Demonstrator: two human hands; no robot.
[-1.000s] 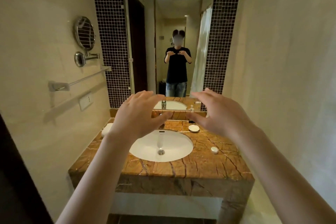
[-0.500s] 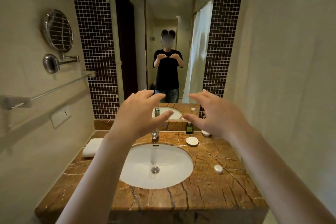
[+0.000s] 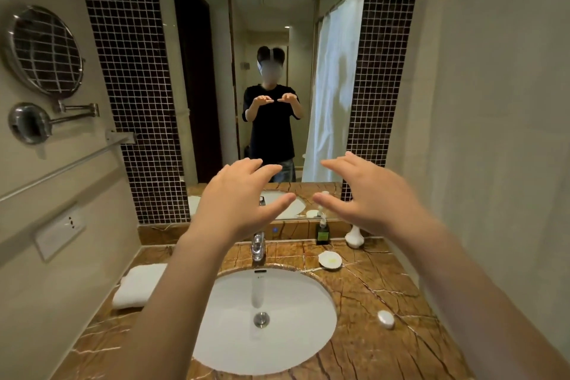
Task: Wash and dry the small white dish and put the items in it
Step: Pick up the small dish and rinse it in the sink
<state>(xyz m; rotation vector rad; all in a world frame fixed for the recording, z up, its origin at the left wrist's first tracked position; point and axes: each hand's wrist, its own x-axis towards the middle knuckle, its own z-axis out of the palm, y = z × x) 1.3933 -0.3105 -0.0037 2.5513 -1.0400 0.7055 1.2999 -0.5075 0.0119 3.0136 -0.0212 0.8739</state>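
Observation:
The small white dish (image 3: 330, 259) lies on the brown marble counter (image 3: 382, 348), right of the chrome tap (image 3: 258, 247), with a yellowish smear inside. A small white soap bar (image 3: 386, 319) rests on the counter to the right of the white basin (image 3: 296, 327). A folded white towel (image 3: 138, 285) lies at the left of the basin. My left hand (image 3: 237, 203) and my right hand (image 3: 370, 197) are raised in the air above the tap, palms down, fingers spread, holding nothing.
A dark green pump bottle (image 3: 322, 230) and a small white vase (image 3: 354, 236) stand against the mirror ledge behind the dish. A towel rail (image 3: 61, 168), round wall mirrors (image 3: 43, 49) and a socket (image 3: 60, 233) are on the left wall. The big mirror (image 3: 271, 71) reflects a person.
The view has come closer to the counter, so the basin and the dish look larger and lower. Both hands stay raised and apart, empty.

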